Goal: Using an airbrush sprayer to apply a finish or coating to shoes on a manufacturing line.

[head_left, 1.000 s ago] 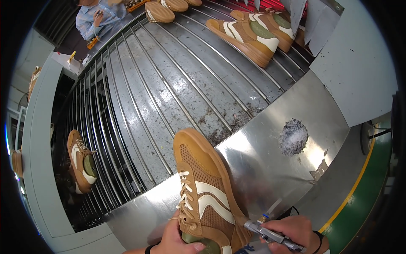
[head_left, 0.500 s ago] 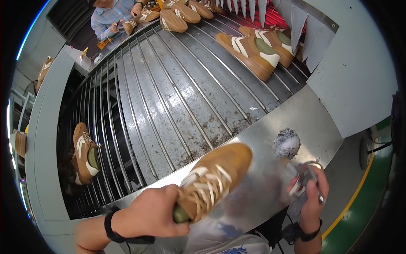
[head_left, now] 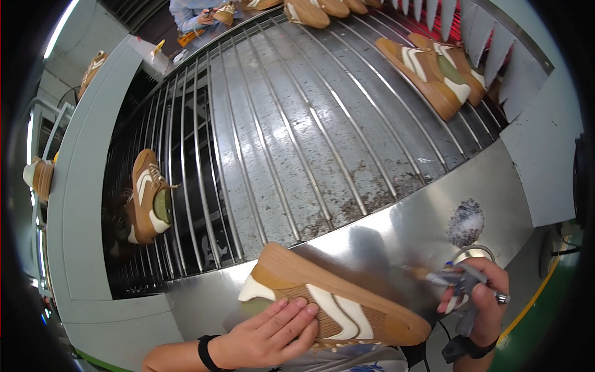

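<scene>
My left hand (head_left: 276, 332) grips a brown sneaker (head_left: 341, 301) with white stripes, its fingers pressed against the mesh side. The sneaker is tipped on its side above the metal ledge, sole edge facing away and toe pointing right; its laces are mostly hidden underneath. In my right hand (head_left: 486, 294) is a grey hand tool (head_left: 455, 279) with a blurred tan tip, its exact kind unclear. That tip points toward the sneaker's sole, apart from it. Just beyond the hand shows a round metal-rimmed thing (head_left: 474, 253), partly covered.
A greyish-white patch (head_left: 466, 222) lies on the metal ledge (head_left: 396, 232). Beyond runs a roller conveyor (head_left: 304, 133) with a lone sneaker (head_left: 149, 198) at left and a pair (head_left: 434, 74) by the hanging flaps (head_left: 496, 62). Across it, another person (head_left: 189, 15) handles a shoe.
My left hand has turned the sneaker from laces up onto its side, toe now to the right. The right hand's tool has swung closer to the sole. The whole view has shifted.
</scene>
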Motion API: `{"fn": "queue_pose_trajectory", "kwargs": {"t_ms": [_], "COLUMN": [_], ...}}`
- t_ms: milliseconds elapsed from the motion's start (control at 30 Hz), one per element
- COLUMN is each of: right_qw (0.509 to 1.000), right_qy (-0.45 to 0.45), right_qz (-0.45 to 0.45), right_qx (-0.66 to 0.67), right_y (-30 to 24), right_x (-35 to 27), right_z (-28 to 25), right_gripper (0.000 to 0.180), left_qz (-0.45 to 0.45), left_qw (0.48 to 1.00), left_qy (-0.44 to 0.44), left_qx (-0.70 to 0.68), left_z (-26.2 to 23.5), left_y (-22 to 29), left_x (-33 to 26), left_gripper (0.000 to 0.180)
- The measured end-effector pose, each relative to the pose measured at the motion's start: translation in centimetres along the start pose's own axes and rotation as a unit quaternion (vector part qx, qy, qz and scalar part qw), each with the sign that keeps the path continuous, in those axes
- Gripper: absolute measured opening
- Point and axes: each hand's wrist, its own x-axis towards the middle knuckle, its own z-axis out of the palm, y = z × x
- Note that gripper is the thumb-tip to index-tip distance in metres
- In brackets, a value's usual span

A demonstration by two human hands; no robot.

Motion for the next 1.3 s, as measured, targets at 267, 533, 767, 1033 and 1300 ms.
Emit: {"fn": "queue_pose_trajectory", "kwargs": {"t_ms": [267,533,767,1033,1300], "right_qw": [0.941,0.941,0.908,0.895,0.918], "right_qy": [-0.325,-0.314,-0.358,-0.366,-0.318], "right_qz": [0.006,0.028,-0.058,-0.089,0.019], "right_qx": [-0.097,-0.125,-0.209,-0.240,-0.238], "right_y": [-1.8,-3.1,-3.0,-2.6,-3.7], "right_x": [4.4,4.9,6.5,7.1,5.6], "right_z": [7.6,10.2,13.9,15.5,13.2], "right_gripper": [0.044,0.043,0.038,0.036,0.048], "left_qz": [-0.009,-0.018,0.014,0.022,0.015], "left_qw": [0.995,0.992,0.994,0.994,0.992], "left_qy": [0.014,0.090,0.080,0.021,0.036], "left_qx": [-0.097,-0.092,-0.076,-0.105,-0.120], "left_z": [-0.5,2.2,1.3,-0.6,-0.3], "left_y": [-1.3,-0.8,-2.4,-3.1,-2.8], "left_x": [0.4,-0.1,0.3,0.2,0.1], "left_gripper": [0.030,0.032,0.036,0.037,0.036]}}
